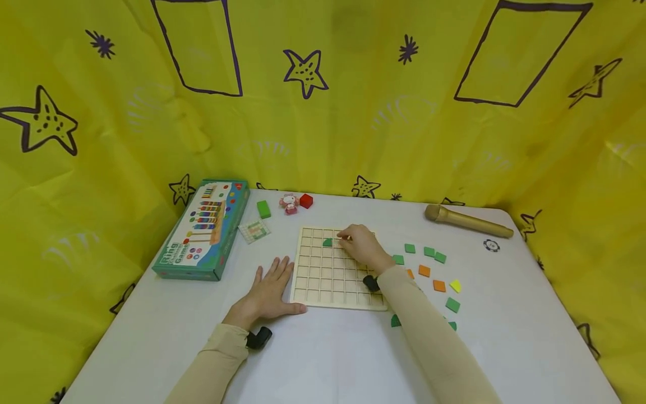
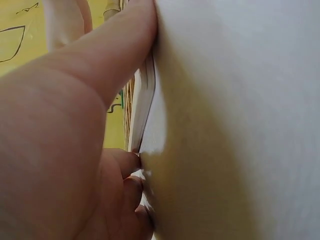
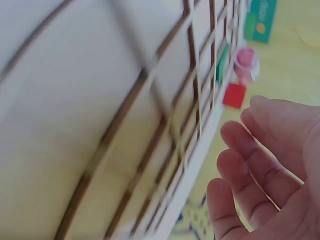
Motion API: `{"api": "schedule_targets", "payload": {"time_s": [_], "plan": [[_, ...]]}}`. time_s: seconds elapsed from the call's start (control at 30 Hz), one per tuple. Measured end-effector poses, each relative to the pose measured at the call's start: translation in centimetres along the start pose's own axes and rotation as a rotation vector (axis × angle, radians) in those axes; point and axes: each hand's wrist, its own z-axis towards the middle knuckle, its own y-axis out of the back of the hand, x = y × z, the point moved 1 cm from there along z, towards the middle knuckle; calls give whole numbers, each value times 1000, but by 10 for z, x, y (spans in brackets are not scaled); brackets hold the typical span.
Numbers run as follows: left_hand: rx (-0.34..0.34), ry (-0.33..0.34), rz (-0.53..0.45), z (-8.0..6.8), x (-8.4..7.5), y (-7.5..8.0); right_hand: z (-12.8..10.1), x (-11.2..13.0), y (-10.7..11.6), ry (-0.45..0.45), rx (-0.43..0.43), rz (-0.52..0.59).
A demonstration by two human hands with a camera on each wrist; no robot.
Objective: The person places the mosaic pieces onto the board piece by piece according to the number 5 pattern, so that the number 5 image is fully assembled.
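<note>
A pale wooden grid board (image 1: 333, 275) lies on the white table (image 1: 323, 353). One green tile (image 1: 327, 242) sits in a cell near the board's top. My right hand (image 1: 359, 244) hovers low over the top right cells, fingers loosely bent and holding nothing. The right wrist view shows that hand (image 3: 260, 150) beside the board (image 3: 100, 125) with the green tile (image 3: 223, 62) further along. My left hand (image 1: 272, 286) lies flat on the table, its thumb against the board's lower left corner. In the left wrist view the left hand (image 2: 75, 125) touches the board's edge (image 2: 145, 100).
Loose green tiles (image 1: 429, 251), orange tiles (image 1: 424, 270) and a yellow tile (image 1: 456, 285) are scattered right of the board. A game box (image 1: 204, 227), a small card (image 1: 254, 230), a green block (image 1: 263, 209), a pink toy (image 1: 290, 203) and a red block (image 1: 305, 200) sit at the back left. A wooden stick-shaped object (image 1: 466, 221) lies back right.
</note>
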Motion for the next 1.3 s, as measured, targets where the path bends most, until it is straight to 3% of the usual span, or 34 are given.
{"api": "schedule_targets", "payload": {"time_s": [0.33, 0.53, 0.7, 0.9, 1.03, 1.17, 1.3], "plan": [[-3, 5, -12, -1, 0, 2, -61, -60, 52, -64, -122, 7], [-3, 10, -3, -1, 1, 1, -85, -84, 62, -128, -50, 17], [1, 13, -4, 0, 2, -1, -88, -91, 58, -121, 39, 12], [10, 15, -5, 2, 2, -2, -85, -92, 55, -79, 45, -70], [10, 15, 2, 2, 2, -1, -84, -90, 55, -113, 50, -84], [11, 11, 0, 2, 1, 0, -84, -84, 55, -180, 30, -5], [9, 7, -7, 1, 1, 0, -76, -70, 52, -174, -34, 85]]}}
